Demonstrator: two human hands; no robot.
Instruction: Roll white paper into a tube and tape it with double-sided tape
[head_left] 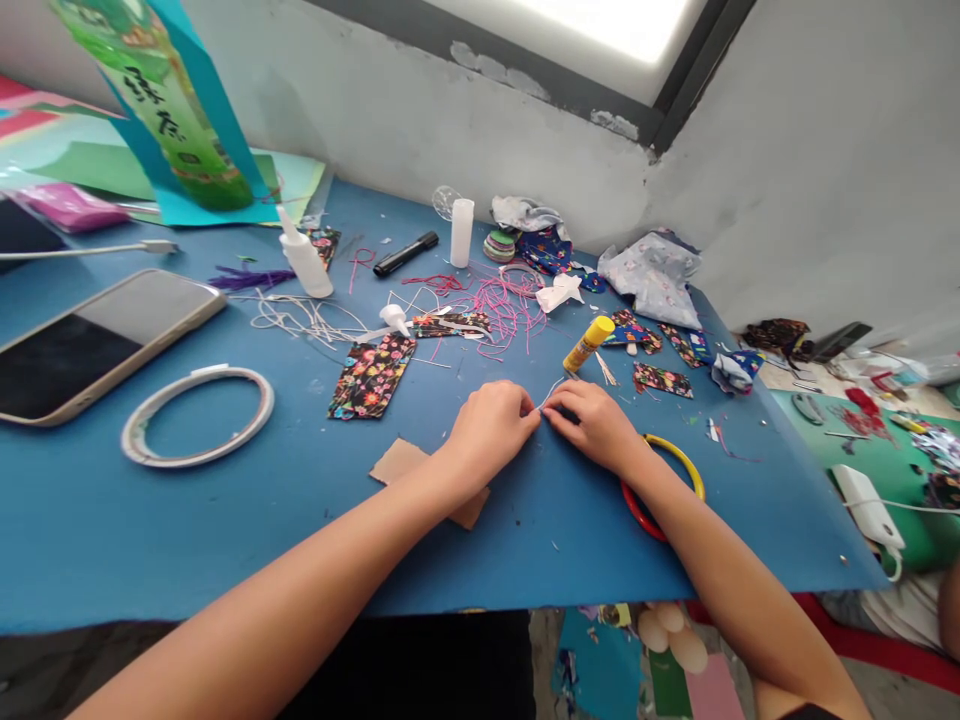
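Over the middle of the blue table, my left hand (491, 422) and my right hand (594, 425) almost meet, fingertips pinched. A thin whitish string (553, 388) runs between them, and both hands grip it. Just beyond my right hand stands a yellow glue stick (589, 345). A piece of brown cardboard (401, 460) lies partly under my left wrist. Beside my right forearm, a red and yellow ring (679, 455) is partly covered. Flowered fabric (373, 375) rests to the left, beyond my left hand.
A phone (105, 340) and a tape roll (197, 415) lie on the left. Behind are a white glue bottle (306, 262), a black marker (406, 254), pink string (502, 305) and fabric scraps (651, 275). A green bottle (169, 120) stands at back left. Someone sits at far right.
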